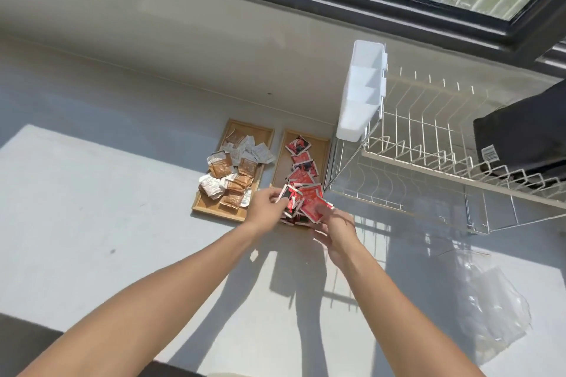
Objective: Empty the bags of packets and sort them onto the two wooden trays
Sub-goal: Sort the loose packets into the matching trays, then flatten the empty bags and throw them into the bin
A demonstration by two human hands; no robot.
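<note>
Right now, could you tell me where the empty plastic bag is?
In the head view, the bag lies on the counter at lower right, in front of the rack.

The near end of the right wooden tray [321,147] lies hidden under both hands and red packets [306,176] — packet print is too small to read.

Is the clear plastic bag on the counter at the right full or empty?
Empty, as far as can be seen. The plastic bag lies flat and crumpled on the counter, with no packets visible through it.
</note>
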